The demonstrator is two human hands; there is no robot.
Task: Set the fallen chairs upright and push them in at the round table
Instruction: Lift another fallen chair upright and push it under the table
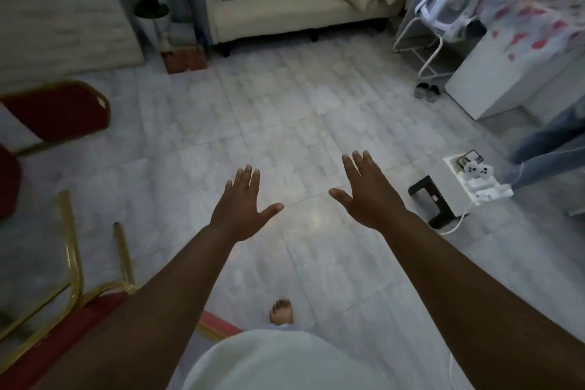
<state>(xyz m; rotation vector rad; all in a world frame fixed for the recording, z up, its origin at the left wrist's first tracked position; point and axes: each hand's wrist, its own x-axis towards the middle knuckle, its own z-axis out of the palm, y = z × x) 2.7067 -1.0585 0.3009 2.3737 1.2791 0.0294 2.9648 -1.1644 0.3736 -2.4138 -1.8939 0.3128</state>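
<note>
A fallen chair with a red cushion and gold metal frame [71, 266] lies on the tiled floor at the lower left, its legs sticking up; my left forearm crosses over its red seat. A second red and gold chair [60, 112] lies at the left edge, partly cut off by the frame. My left hand [243, 204] and my right hand [364, 193] are stretched out over bare floor, palms down, fingers spread, holding nothing. Both hands are well to the right of the chairs. No round table shows in view.
A cream sofa [285, 6] with cushions stands at the back, a potted plant [152, 6] to its left. At right are a white cabinet [484, 89], a drying rack [427, 41], slippers [425, 92], a black stand [432, 203], and a power strip [474, 177]. Another person's legs [544, 152] stand far right.
</note>
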